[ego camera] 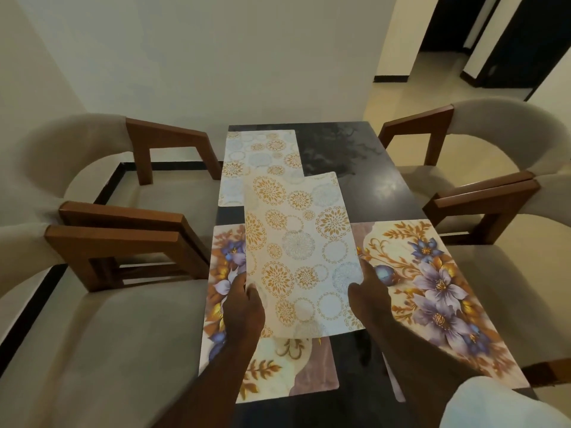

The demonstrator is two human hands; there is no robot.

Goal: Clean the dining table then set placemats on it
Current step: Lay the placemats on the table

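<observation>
I hold a white placemat with gold and grey circle patterns (pixel 301 251) above the dark dining table (pixel 380 186). My left hand (pixel 244 307) grips its left edge and my right hand (pixel 369 291) grips its right edge. A matching circle-pattern placemat (pixel 247 156) lies flat at the far left of the table. Two floral placemats lie on the near half, one at the left (pixel 272 362) and one at the right (pixel 432 282), both partly hidden by the held mat and my arms.
Two cushioned chairs with wooden arms stand on the left (pixel 102 329) (pixel 92 159) and two on the right (pixel 500 140) (pixel 525 251), pushed close to the table. A wall is behind the table, a doorway (pixel 463 32) at the far right.
</observation>
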